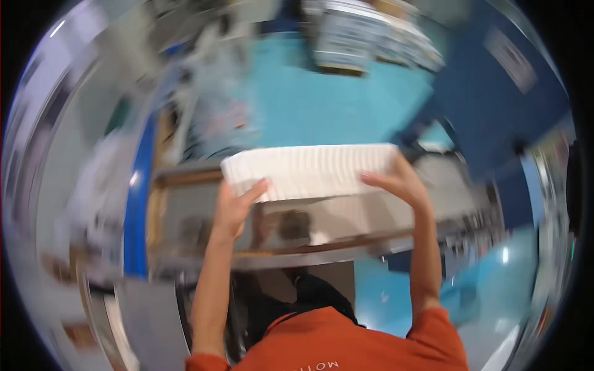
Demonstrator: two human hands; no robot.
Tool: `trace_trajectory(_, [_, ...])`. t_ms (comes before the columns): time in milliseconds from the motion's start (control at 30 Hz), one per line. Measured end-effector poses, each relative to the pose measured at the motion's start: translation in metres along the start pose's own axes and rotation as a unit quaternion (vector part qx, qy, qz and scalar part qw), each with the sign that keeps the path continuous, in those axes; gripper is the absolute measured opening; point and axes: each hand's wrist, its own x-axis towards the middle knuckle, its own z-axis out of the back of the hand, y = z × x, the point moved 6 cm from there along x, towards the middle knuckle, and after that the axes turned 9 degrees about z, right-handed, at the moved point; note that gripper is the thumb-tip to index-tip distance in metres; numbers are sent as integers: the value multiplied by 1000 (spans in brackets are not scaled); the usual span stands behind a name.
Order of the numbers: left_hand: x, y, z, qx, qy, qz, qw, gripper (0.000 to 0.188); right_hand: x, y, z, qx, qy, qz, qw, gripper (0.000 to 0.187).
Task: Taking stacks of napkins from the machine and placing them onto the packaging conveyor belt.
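Observation:
A long white ribbed bundle (309,170) is held up crosswise in front of me. Its close, even ridges look like many thin pieces nested in a row, but blur hides their exact kind. My left hand (234,207) grips its left end, thumb laid over the near side. At the other end, my right hand (402,180) holds it the same way, thumb pointing inward and the other fingers hidden behind. Below the bundle lies a long shallow grey trough or worktop (260,252) with a brownish rim; the bundle covers part of it.
A blue upright post (140,198) stands at the trough's left end. On the right rises a large dark blue panel (501,105) with a pale label. Pale stacked goods (349,37) stand on the turquoise floor (334,105) at the back. Clear plastic wrapping (216,105) shows beyond the left end.

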Motion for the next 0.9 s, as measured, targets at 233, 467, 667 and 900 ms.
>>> trace_trajectory(233, [-210, -11, 209, -109, -274, -77, 952, 53, -16, 167, -205, 114, 116, 113, 980, 59])
trace_trajectory(467, [-500, 137, 324, -243, -608, -18, 756, 55, -76, 230, -532, -39, 473, 191, 859, 80])
trace_trajectory(667, [-583, 193, 352, -171, -716, 146, 661, 65, -119, 225, -703, -30, 533, 294, 793, 70])
trace_trajectory(900, [-608, 173, 354, 78, -885, 198, 413, 74, -60, 193, -719, 84, 493, 48, 865, 42])
